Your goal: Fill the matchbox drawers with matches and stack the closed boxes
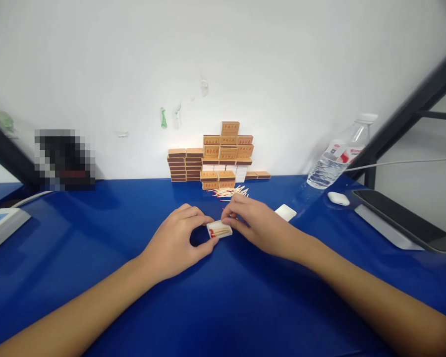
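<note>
A small white matchbox tray (220,230) sits on the blue table in front of me, with several red-tipped matches (221,232) lying in it. My left hand (176,242) grips the tray's left end between thumb and fingers. At its right end, my right hand (258,220) has thumb and fingers pinched together over the rim; what they hold, if anything, is hidden. Just beyond the hands lies a loose pile of matches (232,192), partly behind my right hand. Another white tray-like piece (285,212) rests to the right, behind my right wrist.
Orange-and-brown matchboxes (228,148) are stacked against the wall, with a neat block of boxes (186,166) on their left. To the right are a water bottle (336,153), a white earphone case (338,199) and a phone (409,218) on a stand. A power strip (2,225) lies left.
</note>
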### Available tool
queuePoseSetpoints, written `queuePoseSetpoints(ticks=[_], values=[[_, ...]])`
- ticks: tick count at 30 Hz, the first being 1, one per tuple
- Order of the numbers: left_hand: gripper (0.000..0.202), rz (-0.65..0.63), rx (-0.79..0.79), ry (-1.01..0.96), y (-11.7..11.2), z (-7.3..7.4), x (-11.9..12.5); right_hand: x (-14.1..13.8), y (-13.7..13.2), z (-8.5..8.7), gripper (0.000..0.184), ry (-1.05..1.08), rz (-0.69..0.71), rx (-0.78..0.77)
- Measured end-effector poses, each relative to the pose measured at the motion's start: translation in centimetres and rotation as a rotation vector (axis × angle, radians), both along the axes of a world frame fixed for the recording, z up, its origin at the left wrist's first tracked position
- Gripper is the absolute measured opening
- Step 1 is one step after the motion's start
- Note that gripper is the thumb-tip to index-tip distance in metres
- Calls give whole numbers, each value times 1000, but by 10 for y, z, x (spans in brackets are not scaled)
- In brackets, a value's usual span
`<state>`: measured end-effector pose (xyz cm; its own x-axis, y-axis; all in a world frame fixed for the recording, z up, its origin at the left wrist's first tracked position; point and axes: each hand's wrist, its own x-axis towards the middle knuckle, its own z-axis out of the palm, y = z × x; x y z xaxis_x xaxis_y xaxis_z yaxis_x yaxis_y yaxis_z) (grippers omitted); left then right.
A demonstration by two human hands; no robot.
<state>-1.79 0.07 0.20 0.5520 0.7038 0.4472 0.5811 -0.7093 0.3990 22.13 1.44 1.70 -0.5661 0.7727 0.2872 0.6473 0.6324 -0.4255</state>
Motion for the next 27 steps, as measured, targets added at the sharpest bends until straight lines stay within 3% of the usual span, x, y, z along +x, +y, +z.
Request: queuePoseSetpoints(ticks=[5, 7, 11, 15, 22, 27], values=[[25, -11, 4, -5, -3, 3, 2, 8, 20, -8, 22, -15, -298, 13], [26, -16, 19, 3, -4, 4, 2, 5, 22, -12, 24, -35, -342, -37], [25, -8, 29, 20, -3, 3, 1, 0, 21, -12, 19, -79, -310, -81], [24, 24, 11, 17, 0, 0, 0, 6, 16, -1, 16, -54, -243, -79], [23, 15, 7, -18, -1, 2, 1, 3, 3, 8, 9, 47, 47, -56], [24, -54, -19, -25, -9, 3, 5, 18, 26, 1, 8, 77, -181, 101]])
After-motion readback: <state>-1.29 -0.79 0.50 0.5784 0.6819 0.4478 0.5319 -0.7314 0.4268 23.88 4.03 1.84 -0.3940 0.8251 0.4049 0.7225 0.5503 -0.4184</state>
